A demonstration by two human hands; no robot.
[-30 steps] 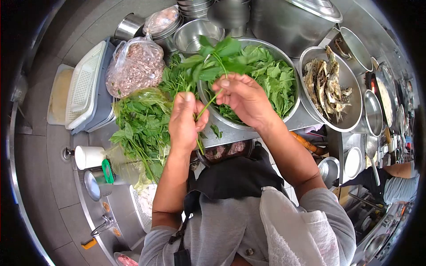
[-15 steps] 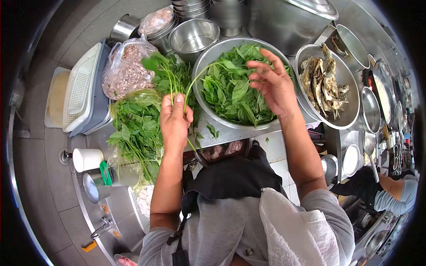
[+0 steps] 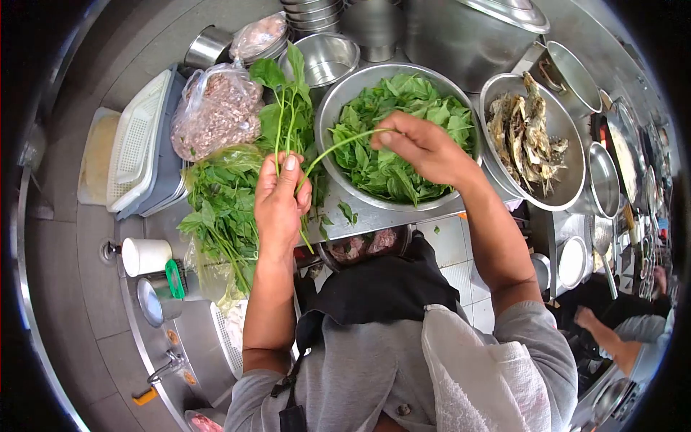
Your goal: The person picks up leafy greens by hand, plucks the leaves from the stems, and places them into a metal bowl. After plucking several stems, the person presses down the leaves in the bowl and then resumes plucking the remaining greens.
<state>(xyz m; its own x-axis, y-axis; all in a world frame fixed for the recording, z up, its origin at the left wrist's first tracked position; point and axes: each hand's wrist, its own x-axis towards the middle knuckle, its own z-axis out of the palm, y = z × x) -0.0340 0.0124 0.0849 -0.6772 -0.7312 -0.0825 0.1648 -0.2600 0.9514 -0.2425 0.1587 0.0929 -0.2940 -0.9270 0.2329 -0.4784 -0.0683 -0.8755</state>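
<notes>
My left hand [image 3: 282,201] is closed around a few long green stems [image 3: 285,129], leaves still on the upright ones. One stem bends over to the right, and its far end is pinched in my right hand [image 3: 425,147]. That hand hovers over a wide steel basin [image 3: 327,173] heaped with loose green leaves [image 3: 392,162]. Behind and left of my left hand lies a pile of leafy greens [image 3: 219,194], partly in a clear plastic bag. A few torn leaf bits [image 3: 348,212] lie on the counter between the pile and the basin.
At right stands a bowl of dried fish [image 3: 529,137]. A clear bag of minced meat [image 3: 214,108] and stacked baskets [image 3: 137,140] are on the left. A steel bowl [image 3: 327,61] and large pot [image 3: 471,43] stand behind. Another person's arm [image 3: 608,335] shows far right.
My right hand has come down and left, its fingers closing on the end of the bent stem. The upright stems now stand straighter in my left hand. The other person's arm has shifted.
</notes>
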